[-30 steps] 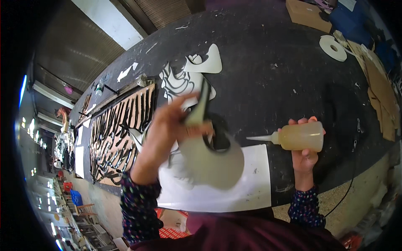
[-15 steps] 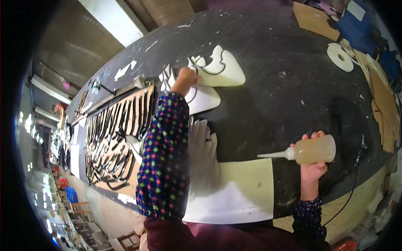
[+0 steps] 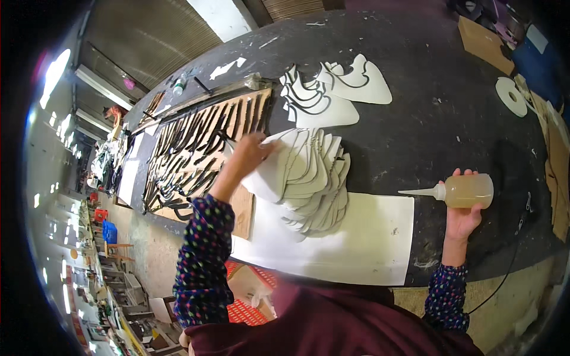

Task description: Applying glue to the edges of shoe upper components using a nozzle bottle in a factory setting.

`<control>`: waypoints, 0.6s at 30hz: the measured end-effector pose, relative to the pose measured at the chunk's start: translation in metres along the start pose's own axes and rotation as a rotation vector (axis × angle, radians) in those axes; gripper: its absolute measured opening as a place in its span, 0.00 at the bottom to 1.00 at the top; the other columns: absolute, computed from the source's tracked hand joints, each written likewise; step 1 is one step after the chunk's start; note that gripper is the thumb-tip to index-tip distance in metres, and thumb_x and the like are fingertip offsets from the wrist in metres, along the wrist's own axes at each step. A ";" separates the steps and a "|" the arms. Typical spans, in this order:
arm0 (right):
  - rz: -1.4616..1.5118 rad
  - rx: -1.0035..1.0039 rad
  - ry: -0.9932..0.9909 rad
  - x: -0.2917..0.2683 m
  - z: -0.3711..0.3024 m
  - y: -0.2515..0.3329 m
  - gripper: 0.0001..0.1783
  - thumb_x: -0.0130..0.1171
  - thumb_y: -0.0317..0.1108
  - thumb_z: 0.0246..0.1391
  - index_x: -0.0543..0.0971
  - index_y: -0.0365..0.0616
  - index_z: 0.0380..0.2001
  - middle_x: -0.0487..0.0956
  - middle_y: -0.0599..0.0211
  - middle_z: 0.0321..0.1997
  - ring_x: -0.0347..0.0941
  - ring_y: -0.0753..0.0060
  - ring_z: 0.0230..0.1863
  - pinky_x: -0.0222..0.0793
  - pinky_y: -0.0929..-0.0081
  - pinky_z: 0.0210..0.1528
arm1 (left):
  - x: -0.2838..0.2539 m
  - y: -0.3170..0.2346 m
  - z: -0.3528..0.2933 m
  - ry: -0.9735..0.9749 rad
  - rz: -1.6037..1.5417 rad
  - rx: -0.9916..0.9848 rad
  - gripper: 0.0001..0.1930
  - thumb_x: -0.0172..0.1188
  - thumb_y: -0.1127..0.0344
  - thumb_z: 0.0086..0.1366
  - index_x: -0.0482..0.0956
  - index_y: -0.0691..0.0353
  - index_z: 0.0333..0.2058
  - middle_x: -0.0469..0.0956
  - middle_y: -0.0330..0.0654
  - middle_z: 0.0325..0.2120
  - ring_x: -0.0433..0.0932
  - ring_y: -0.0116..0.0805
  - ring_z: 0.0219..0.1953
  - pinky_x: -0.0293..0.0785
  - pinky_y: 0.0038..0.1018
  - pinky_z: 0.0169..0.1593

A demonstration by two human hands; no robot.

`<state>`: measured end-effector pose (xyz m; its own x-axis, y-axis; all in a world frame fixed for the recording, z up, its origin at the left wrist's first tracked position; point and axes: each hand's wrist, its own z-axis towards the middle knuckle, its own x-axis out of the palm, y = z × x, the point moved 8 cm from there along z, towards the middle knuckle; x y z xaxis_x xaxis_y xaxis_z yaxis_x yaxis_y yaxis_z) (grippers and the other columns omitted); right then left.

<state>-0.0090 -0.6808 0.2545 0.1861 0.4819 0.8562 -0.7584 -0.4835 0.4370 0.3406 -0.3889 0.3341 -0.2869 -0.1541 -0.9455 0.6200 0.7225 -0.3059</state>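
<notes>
My right hand (image 3: pixel 462 221) is wrapped around a clear squeeze bottle (image 3: pixel 472 191) of yellowish liquid, its long white nozzle pointing left. My left hand (image 3: pixel 250 157) is over the left edge of a fanned stack of white cut pieces (image 3: pixel 309 178), fingers apart and slightly blurred at the top piece. The stack lies partly on a white sheet (image 3: pixel 374 243) at the table's near edge. Beyond it, several white pieces with curved black strips (image 3: pixel 323 113) overlap in a pile. Left of the stack, a brown board (image 3: pixel 243 216) carries rows of black strips (image 3: pixel 196 139).
The dark table (image 3: pixel 427 118) bears small white scraps. A white tape roll (image 3: pixel 511 97) is at the right, near brown cardboard (image 3: pixel 557 172). A black cable (image 3: pixel 504 276) hangs at the near right edge. Below the table stands a red crate (image 3: pixel 244 311).
My left hand has drawn back from the far pile to the stack's left edge, exposing the stack. My right hand still holds the bottle. The whole view has shifted.
</notes>
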 end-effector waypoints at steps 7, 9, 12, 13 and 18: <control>-0.020 0.046 -0.015 0.005 -0.002 -0.009 0.43 0.70 0.40 0.33 0.61 0.46 0.54 0.64 0.64 0.56 0.54 0.53 0.61 0.46 0.39 0.59 | 0.012 -0.015 -0.038 -0.344 -0.158 -0.008 0.15 0.58 0.59 0.53 0.76 0.64 0.34 0.72 0.48 0.37 0.67 0.47 0.45 0.60 0.40 0.49; -0.038 0.037 -0.002 0.006 -0.002 -0.009 0.42 0.69 0.39 0.34 0.61 0.46 0.54 0.64 0.65 0.56 0.54 0.53 0.61 0.46 0.39 0.59 | 0.005 -0.022 -0.042 -0.427 -0.167 0.063 0.15 0.60 0.61 0.52 0.74 0.63 0.36 0.73 0.48 0.38 0.68 0.46 0.44 0.62 0.38 0.47; -0.050 0.040 0.001 0.005 -0.003 -0.008 0.42 0.69 0.39 0.34 0.61 0.46 0.54 0.64 0.65 0.56 0.54 0.53 0.61 0.46 0.39 0.59 | -0.016 -0.005 -0.052 -0.606 -0.255 0.050 0.17 0.62 0.62 0.50 0.72 0.63 0.37 0.72 0.47 0.35 0.68 0.46 0.42 0.63 0.35 0.46; -0.045 0.044 0.006 0.005 -0.003 -0.008 0.42 0.69 0.39 0.34 0.61 0.46 0.54 0.64 0.65 0.56 0.54 0.53 0.61 0.46 0.39 0.59 | -0.027 0.005 -0.060 -0.722 -0.207 0.016 0.18 0.62 0.62 0.50 0.71 0.63 0.38 0.72 0.47 0.35 0.67 0.46 0.41 0.63 0.34 0.46; 0.031 0.028 0.074 0.007 -0.003 -0.007 0.40 0.67 0.37 0.38 0.60 0.44 0.55 0.62 0.63 0.58 0.50 0.54 0.63 0.42 0.42 0.61 | -0.024 0.089 -0.065 -0.744 -0.602 -0.427 0.35 0.64 0.56 0.45 0.62 0.75 0.45 0.67 0.55 0.38 0.68 0.43 0.39 0.64 0.31 0.45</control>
<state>-0.0043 -0.6720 0.2562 0.1155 0.5190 0.8469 -0.7452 -0.5185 0.4194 0.3550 -0.2771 0.3363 0.1493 -0.8381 -0.5248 0.1731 0.5447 -0.8206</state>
